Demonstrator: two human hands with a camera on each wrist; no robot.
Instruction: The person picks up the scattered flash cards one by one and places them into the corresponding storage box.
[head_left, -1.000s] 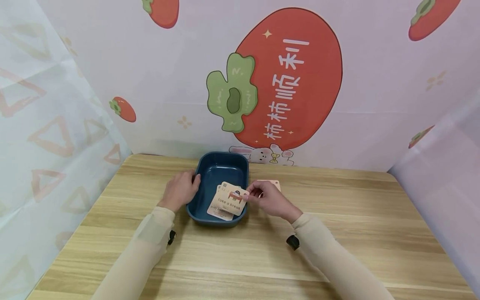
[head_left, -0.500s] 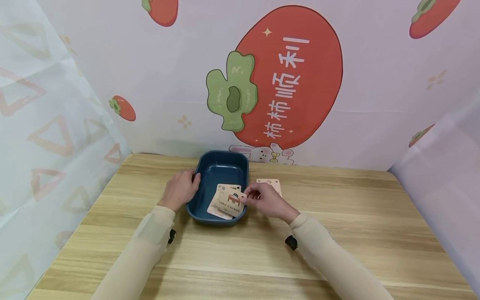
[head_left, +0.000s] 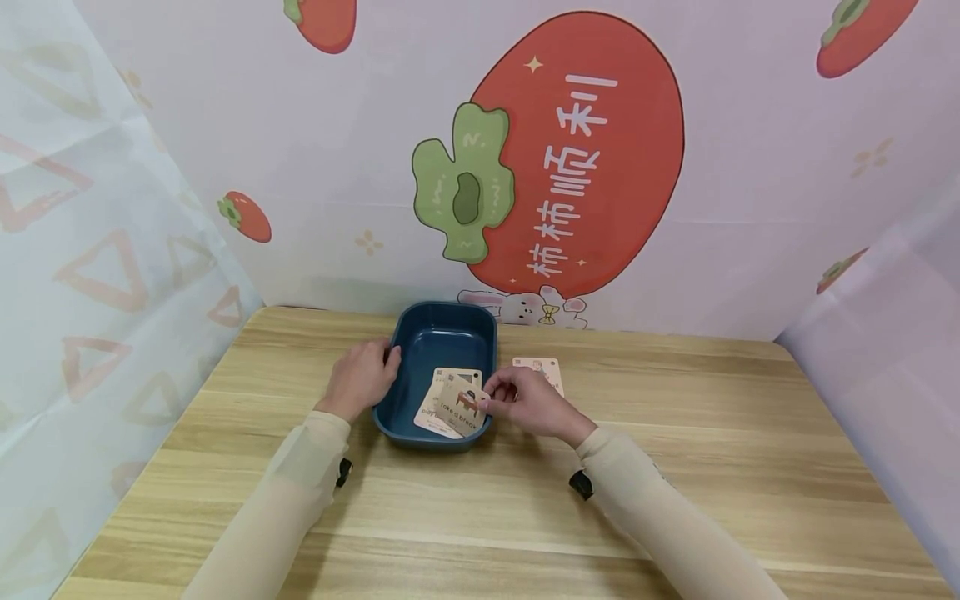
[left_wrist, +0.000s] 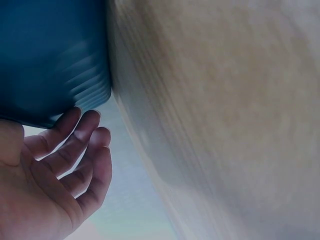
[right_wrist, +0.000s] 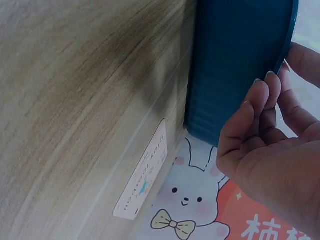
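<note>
My left hand (head_left: 362,382) holds the left rim of a dark blue plastic bin (head_left: 442,312), thumb over the edge; in the left wrist view the fingers (left_wrist: 82,145) bend against its outer wall. At the bin's right rim, my right hand (head_left: 536,403) pinches the corner of a "take a break" card (head_left: 459,408) between thumb and fingertips. That card is tilted inside the bin, over another printed card (head_left: 433,419) that it partly covers. Outside, a "play football" card (right_wrist: 145,175) lies flat on the table, partly hidden by my right hand in the head view.
The wood-grain table (head_left: 720,467) extends on both sides of the bin. Behind it hangs a pale backdrop (head_left: 330,150) with red persimmons, Chinese characters and a rabbit. Another patterned sheet (head_left: 97,250) stands along the left.
The "take a break" card has turned and lowered into the bin, with my right hand shifting slightly left. More of the card on the table shows. My left hand stays on the rim.
</note>
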